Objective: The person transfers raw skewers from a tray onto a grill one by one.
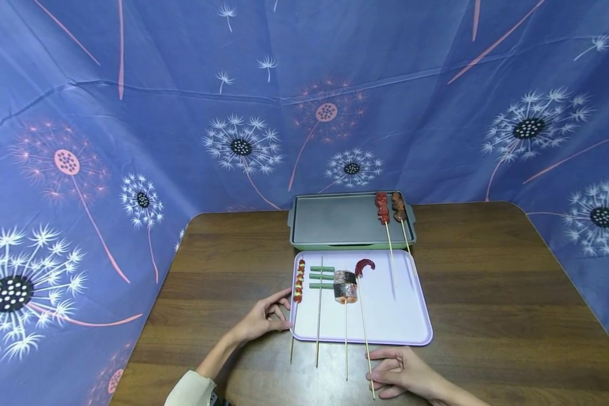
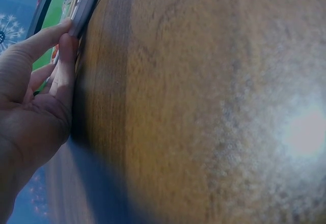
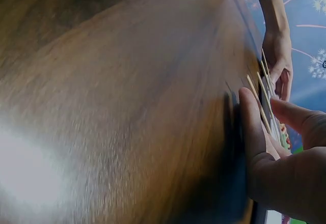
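My left hand grips the left rim of a white tray with a lilac edge. Four kinds of food on sticks lie across that tray: a thin red-and-green skewer, a green bean-like skewer, a thick silver-black and orange skewer and a dark red tentacle skewer. Beside the tray's front edge, my right hand has its fingertips at the lower stick of the tentacle skewer. The right wrist view shows that thumb and forefinger apart, with sticks visible in the gap.
Behind the tray stands a grey griddle with a green base. A red meat skewer and a brown meat skewer lie on its right side, their sticks reaching over the tray. A blue dandelion-print cloth hangs around the wooden table.
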Demonstrator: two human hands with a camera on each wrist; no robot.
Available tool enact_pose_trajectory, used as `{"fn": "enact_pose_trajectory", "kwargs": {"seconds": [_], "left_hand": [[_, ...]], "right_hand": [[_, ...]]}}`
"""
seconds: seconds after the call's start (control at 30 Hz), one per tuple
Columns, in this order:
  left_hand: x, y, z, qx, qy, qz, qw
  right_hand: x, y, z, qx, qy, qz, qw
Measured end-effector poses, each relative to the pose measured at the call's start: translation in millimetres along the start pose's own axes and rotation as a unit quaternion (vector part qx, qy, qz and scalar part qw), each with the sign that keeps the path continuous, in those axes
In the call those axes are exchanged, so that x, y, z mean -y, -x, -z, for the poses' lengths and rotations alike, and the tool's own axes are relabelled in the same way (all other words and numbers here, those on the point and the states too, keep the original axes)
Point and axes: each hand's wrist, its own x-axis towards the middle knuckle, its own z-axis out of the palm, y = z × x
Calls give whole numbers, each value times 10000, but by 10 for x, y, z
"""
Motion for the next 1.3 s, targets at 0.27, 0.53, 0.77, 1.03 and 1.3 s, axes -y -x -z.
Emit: {"fn": "enact_pose_trajectory", "kwargs": {"seconds": [0.27,0.53,0.77,1.03,1.3], "left_hand": [[6,-5,-10,5,-17,44,10000],[5,-3,-6,12,-12,72,10000],[13,-11,8,68,-9,56,10000],[17,-14,15,92,-3,10,10000],[17,2,4,66,-40,-38,10000]], "right_hand": [[-93,-71,-59,51,-447,-30,9990],[-96,-88,-54,-216,-397,-103,9989],[-64,-63,-47,-378,-314,-114,9987],[-59,-34,-40,-447,-357,10,9984],[-61,17,-22,-482,-353,61,9982]]}}
